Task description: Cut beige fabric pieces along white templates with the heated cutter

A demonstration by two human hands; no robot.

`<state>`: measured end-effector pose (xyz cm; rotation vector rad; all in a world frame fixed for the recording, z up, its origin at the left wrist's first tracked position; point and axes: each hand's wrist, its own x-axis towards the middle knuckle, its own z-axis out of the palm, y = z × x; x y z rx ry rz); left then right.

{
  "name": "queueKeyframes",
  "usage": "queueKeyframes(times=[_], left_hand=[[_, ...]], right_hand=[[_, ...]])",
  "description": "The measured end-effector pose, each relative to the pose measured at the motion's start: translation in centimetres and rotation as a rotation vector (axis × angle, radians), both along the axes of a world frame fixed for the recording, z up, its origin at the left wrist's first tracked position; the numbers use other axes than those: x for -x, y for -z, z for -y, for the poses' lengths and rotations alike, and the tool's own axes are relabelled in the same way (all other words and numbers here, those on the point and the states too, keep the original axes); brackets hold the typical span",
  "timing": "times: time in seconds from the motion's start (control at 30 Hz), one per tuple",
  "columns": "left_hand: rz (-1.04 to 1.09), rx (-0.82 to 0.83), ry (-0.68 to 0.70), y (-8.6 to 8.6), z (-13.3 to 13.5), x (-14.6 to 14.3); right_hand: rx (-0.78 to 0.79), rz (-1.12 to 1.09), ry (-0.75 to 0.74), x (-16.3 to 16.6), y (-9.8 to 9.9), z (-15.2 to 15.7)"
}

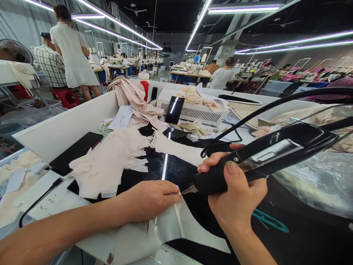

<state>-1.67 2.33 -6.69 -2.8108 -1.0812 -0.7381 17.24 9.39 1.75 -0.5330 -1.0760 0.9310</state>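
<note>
My right hand (237, 191) is wrapped round the black handle of a corded cutting tool (264, 156), whose metal tip points left and down onto the glossy black table (182, 169). My left hand (151, 200) lies flat, fingers together, pressing a pale fabric piece (171, 224) right beside the tool's tip. A stack of cut beige fabric pieces (107, 165) lies just beyond my left hand.
A black phone (75, 152) lies at the left, another (174, 109) leans on a white box (193, 106). Teal scissors (268, 219) lie at the right beside clear plastic (317, 180). A white wall (68, 125) bounds the table. Other people work at tables behind.
</note>
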Motion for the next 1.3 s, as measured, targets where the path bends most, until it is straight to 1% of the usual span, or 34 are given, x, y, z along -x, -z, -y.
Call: queueKeyframes(times=[0.2,0.37,0.67,0.9,1.13,1.3], left_hand=[[-0.017,0.033,-0.003,-0.2,0.1,0.3],[-0.019,0.04,0.001,0.0,0.1,0.6],[0.004,0.062,-0.01,0.1,0.1,0.6],[0.009,0.031,0.001,0.4,-0.1,0.6],[-0.028,0.046,-0.011,0.1,0.0,0.6],[-0.017,0.052,-0.016,0.1,-0.1,0.7]], right_hand=[[-0.014,0.018,0.003,-0.2,-0.2,0.3],[-0.01,0.017,0.043,-0.6,-0.3,0.4],[-0.029,0.005,0.034,0.2,-0.1,0.3],[-0.019,0.02,0.023,0.3,0.2,0.3],[-0.001,-0.001,0.041,-0.4,-0.3,0.7],[-0.014,0.013,0.026,-0.9,0.1,1.2]])
